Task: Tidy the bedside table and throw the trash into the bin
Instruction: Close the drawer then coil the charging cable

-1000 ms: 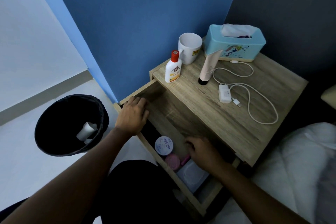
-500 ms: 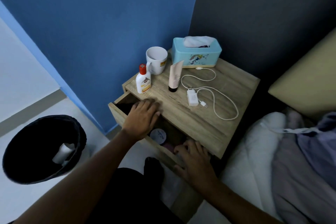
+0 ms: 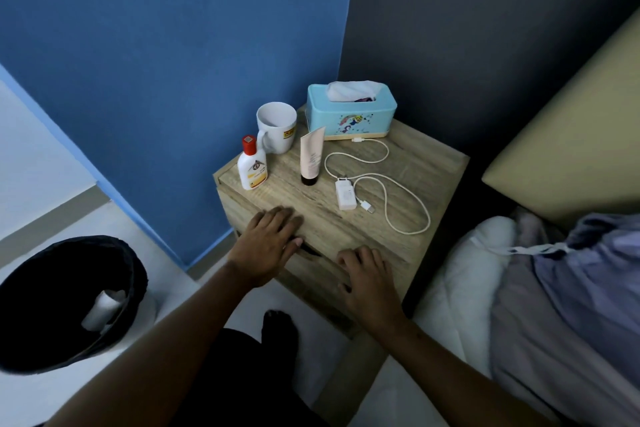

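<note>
The wooden bedside table [image 3: 408, 180] stands in the corner with its drawer front [image 3: 311, 274] flush. My left hand [image 3: 268, 243] lies flat on the drawer's top edge, fingers spread, holding nothing. My right hand [image 3: 363, 274] presses flat against the drawer front, also holding nothing. On the tabletop stand a white bottle with a red cap [image 3: 252, 166], a white mug [image 3: 277, 126], a pale cosmetic tube [image 3: 311, 156] and a light-blue tissue box [image 3: 351, 113]. A white charger with its coiled cable [image 3: 346, 194] lies to the right. The black bin [image 3: 65, 302] at the lower left holds white paper trash.
A bed with a white pillow [image 3: 464, 281] and a purple-grey blanket [image 3: 571, 305] lies to the right, under a beige headboard [image 3: 571, 135]. Blue and dark grey walls meet behind the table. My dark-clothed legs [image 3: 249, 374] are below, on the pale floor.
The drawer, wide open a second ago with jars visible inside, has slid in until shut under both hands. The view has pulled back and shifted right.
</note>
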`<act>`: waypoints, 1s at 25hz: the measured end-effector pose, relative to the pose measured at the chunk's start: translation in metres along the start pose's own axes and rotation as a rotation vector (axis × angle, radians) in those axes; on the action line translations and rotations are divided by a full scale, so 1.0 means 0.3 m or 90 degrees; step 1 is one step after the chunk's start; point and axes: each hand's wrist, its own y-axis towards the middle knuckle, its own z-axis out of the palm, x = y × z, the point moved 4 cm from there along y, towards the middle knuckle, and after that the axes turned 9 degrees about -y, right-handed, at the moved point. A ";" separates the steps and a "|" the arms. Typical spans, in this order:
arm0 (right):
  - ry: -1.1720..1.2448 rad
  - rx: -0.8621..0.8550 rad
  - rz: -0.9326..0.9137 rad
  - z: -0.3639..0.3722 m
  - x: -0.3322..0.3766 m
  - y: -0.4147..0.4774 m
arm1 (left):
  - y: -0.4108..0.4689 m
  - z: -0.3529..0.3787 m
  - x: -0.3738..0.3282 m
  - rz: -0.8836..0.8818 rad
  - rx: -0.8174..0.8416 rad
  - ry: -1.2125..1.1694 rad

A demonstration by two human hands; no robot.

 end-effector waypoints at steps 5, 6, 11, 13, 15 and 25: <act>-0.009 -0.019 0.000 0.015 -0.013 0.026 | 0.006 0.004 -0.001 -0.001 -0.005 -0.002; -0.006 -0.013 0.001 0.013 -0.014 0.029 | 0.006 0.003 -0.002 0.002 -0.010 -0.002; 0.180 -0.010 0.030 -0.031 -0.058 0.073 | 0.009 0.005 0.001 0.003 -0.032 -0.002; 0.267 -0.069 0.089 -0.073 -0.109 0.138 | 0.015 0.005 -0.003 0.005 -0.035 -0.007; 0.242 -0.100 0.119 -0.098 -0.162 0.228 | 0.018 0.006 -0.003 0.003 -0.041 -0.011; 0.223 -0.032 0.168 -0.152 -0.271 0.437 | 0.022 -0.010 -0.011 -0.002 -0.048 -0.021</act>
